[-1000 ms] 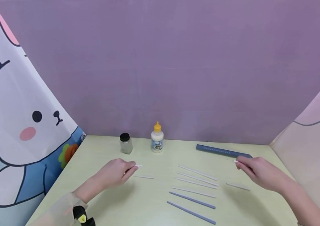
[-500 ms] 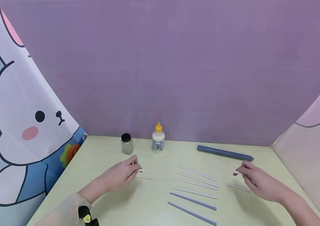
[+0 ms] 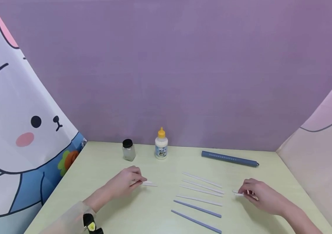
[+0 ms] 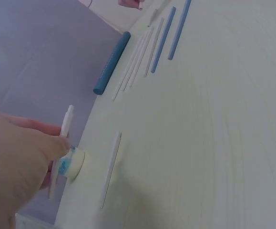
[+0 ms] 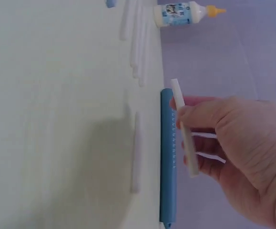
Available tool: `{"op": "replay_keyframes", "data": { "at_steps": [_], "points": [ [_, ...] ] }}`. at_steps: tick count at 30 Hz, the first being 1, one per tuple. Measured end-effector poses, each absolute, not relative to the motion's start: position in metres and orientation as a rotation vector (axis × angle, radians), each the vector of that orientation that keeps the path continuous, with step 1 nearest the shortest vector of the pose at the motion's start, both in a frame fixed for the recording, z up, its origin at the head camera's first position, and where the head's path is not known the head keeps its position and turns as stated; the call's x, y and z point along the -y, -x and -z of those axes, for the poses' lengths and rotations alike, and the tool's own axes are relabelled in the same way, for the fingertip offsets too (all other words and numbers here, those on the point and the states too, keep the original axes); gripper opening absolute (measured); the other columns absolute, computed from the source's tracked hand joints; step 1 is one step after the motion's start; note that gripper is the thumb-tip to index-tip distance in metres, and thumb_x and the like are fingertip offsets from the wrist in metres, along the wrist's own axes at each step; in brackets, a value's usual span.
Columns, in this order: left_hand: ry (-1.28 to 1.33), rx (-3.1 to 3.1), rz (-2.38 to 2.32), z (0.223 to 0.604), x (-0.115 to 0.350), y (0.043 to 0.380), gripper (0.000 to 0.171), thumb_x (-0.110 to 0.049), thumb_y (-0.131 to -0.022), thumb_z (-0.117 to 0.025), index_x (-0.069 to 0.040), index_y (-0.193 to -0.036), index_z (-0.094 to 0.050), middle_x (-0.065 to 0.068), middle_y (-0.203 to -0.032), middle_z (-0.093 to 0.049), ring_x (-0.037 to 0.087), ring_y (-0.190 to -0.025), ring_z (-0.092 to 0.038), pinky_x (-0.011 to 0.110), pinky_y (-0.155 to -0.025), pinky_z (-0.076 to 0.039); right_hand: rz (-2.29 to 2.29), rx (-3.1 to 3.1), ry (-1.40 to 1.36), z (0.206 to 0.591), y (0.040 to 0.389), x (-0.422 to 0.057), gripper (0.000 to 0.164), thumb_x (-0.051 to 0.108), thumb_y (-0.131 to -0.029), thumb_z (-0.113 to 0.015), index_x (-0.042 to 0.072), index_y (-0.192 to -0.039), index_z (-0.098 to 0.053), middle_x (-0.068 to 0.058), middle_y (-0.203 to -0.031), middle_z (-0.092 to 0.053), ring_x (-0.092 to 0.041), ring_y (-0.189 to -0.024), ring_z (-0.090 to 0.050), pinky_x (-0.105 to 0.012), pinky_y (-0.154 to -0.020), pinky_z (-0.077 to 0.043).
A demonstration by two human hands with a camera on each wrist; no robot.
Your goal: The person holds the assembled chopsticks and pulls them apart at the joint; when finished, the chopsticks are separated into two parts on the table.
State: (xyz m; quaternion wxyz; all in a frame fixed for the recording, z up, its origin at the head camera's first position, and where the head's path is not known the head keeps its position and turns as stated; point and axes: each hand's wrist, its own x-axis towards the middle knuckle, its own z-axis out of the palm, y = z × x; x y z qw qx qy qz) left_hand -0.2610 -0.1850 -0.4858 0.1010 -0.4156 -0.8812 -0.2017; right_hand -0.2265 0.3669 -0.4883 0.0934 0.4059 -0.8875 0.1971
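Note:
My left hand (image 3: 123,183) pinches a thin white stick (image 4: 67,119) between thumb and fingers, held above the table at the left. Below it, another white stick (image 4: 110,171) lies on the tabletop. At the right, my right hand (image 3: 264,196) pinches a short white stick (image 5: 189,148), with the thumb across it. Under that hand a second short white stick (image 5: 137,152) lies on the table, mostly covered in the head view. Between the hands lie several long white sticks (image 3: 200,186) and two blue sticks (image 3: 196,221), roughly parallel.
A dark blue tube (image 3: 229,159) lies at the back right. The glue bottle (image 3: 161,148) with a yellow cap and a small jar (image 3: 129,151) with a black lid stand at the back. A purple backdrop (image 3: 166,71) rises behind the table's far edge.
Both hands have come down and nearer to the sticks lying at either side, each still holding its white stick. The right hand has moved off the blue tube's end. The head view has shifted slightly.

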Motion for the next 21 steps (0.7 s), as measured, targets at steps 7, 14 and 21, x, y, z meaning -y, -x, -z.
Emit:
{"op": "replay_keyframes", "data": {
  "at_steps": [7, 14, 21],
  "points": [
    [1.319, 2.640, 0.631, 0.499, 0.183, 0.265, 0.012, -0.003, -0.090, -0.082, -0.009, -0.100, -0.084, -0.004, -0.087, -0.072, -0.003, -0.079, -0.060, 0.013, -0.071, -0.054, -0.627, 2.627, -1.180, 0.501, 0.227, -0.364, 0.030, -0.009, -0.083, -0.080, 0.016, -0.095, -0.071, 0.015, -0.084, -0.064, 0.011, -0.077, -0.052, -0.013, -0.059, -0.044],
    [1.292, 2.731, 0.673, 0.505, 0.178, 0.262, 0.010, -0.003, -0.090, -0.081, -0.009, -0.098, -0.083, -0.004, -0.086, -0.072, -0.004, -0.077, -0.059, 0.015, -0.071, -0.054, -0.617, 2.710, -1.115, 0.508, 0.227, -0.361, 0.028, -0.005, -0.083, -0.082, 0.019, -0.091, -0.071, 0.017, -0.081, -0.064, 0.011, -0.074, -0.051, -0.018, -0.057, -0.047],
    [1.218, 2.828, 0.645, 0.513, 0.176, 0.264, 0.008, -0.005, -0.090, -0.082, -0.011, -0.096, -0.082, -0.007, -0.083, -0.070, -0.005, -0.073, -0.055, 0.015, -0.068, -0.051, -0.577, 2.763, -1.075, 0.511, 0.226, -0.361, 0.027, -0.002, -0.082, -0.085, 0.021, -0.087, -0.071, 0.018, -0.079, -0.063, 0.011, -0.072, -0.049, -0.018, -0.057, -0.047]
  ]
}}
